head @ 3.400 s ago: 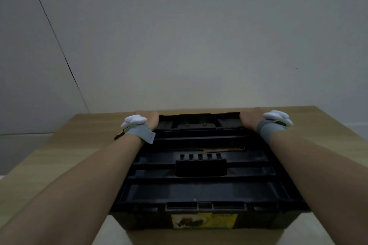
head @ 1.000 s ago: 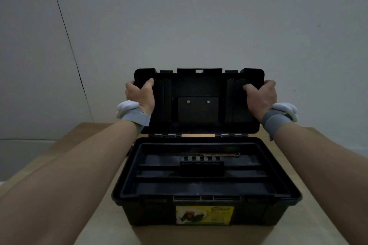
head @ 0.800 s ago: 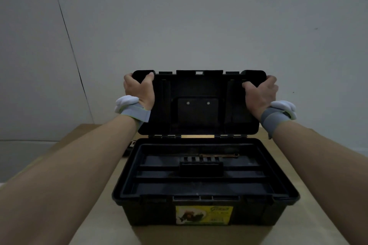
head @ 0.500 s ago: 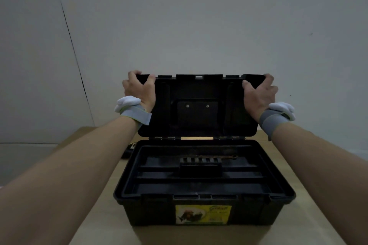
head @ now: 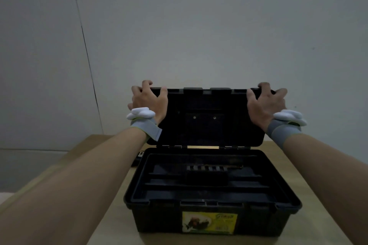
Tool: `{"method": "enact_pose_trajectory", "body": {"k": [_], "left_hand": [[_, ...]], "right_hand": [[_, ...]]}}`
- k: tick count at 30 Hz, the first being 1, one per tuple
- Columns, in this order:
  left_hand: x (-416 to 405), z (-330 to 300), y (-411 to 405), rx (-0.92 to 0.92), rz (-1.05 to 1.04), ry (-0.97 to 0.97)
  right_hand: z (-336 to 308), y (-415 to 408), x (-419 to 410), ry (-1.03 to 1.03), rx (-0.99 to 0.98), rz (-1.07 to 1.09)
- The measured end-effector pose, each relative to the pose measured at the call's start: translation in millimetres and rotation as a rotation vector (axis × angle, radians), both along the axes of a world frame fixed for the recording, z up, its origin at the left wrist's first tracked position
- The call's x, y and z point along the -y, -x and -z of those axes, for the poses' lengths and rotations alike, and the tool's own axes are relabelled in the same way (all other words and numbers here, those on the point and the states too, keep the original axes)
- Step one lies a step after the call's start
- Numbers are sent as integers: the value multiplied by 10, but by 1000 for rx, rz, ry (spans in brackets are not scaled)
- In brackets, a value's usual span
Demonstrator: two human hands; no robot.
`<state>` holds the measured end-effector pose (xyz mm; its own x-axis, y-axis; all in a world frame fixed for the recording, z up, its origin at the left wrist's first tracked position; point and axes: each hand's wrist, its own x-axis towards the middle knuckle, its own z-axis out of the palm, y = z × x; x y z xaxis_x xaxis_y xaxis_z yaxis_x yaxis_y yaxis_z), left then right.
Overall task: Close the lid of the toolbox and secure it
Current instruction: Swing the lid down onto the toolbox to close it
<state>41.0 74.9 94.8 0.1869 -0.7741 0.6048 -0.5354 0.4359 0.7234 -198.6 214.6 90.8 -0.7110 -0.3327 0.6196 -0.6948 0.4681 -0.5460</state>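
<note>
A black plastic toolbox (head: 212, 201) stands on a light wooden table (head: 111, 211), its front wall facing the camera and bearing a yellow label (head: 209, 223). The lid (head: 205, 117) is raised on its rear hinges and stands close to upright, inner face toward the viewer, with two small bright fasteners showing on a square panel at its centre.

The left hand (head: 149, 101) grips the lid's upper left corner: the thumb lies on the inner face and the fingers curl over the top edge. The right hand (head: 263, 103) holds the upper right corner in the mirror grip, thumb inside, fingers hooked over the top. Both hands are closed on the lid. Each wrist carries a grey band (head: 146, 130) with a white padded piece on top.

Inside the box sits a black tray (head: 205, 179) with long shallow compartments and a raised central handle block with a row of slots. A thin, dull metal tool lies just behind that block; its type cannot be determined in the dim light.

A small dark object (head: 137, 159) rests on the table just beside the box's rear left corner, partly hidden by the left forearm. A plain grey wall (head: 199, 26) fills the background.
</note>
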Motion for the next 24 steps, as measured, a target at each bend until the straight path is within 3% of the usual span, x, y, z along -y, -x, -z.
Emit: {"method": "enact_pose_trajectory", "body": {"k": [15,24], "left_hand": [[-94,73,-118,258,-91,148],[-197,110,-348,649,-30,431]], "right_hand": [[28,-174,-324,-99,-111,16],[92,-253,-445,-97,-157,31]]}}
